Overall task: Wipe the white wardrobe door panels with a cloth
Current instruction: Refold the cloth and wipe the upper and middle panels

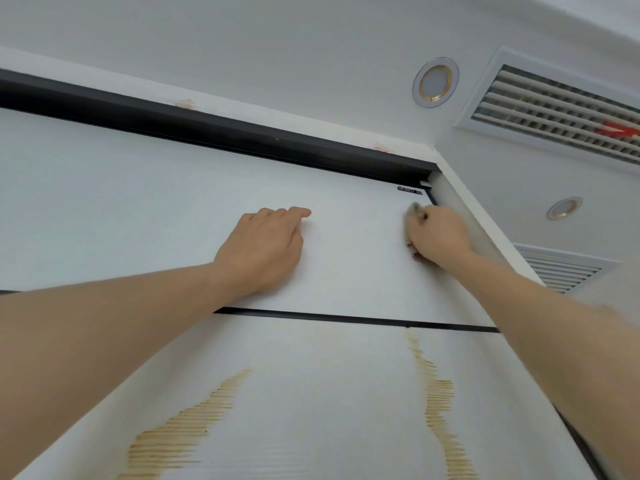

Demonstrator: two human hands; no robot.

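A person reaches up with both bare arms to the top panel (346, 244) of a white wardrobe door, seen from below against the ceiling. The left hand (265, 249) lies flat on the panel, fingers loose and together, gripping nothing. The right hand (438, 235) is clenched around a cloth (414, 210), pressed to the panel near its upper right corner, just below a small black label (410, 190); only a grey, blurred scrap of the cloth shows past the knuckles. A dark rail (214, 128) runs along the top of the door, and a thin black strip (346, 318) divides the top panel from the lower panel (311, 393), which carries two golden-brown streaked patches (180, 434). Overhead, two round ceiling lights (435, 82) and a slatted air vent (557, 112) sit to the right, with a second vent (561, 268) lower down beyond the right forearm.
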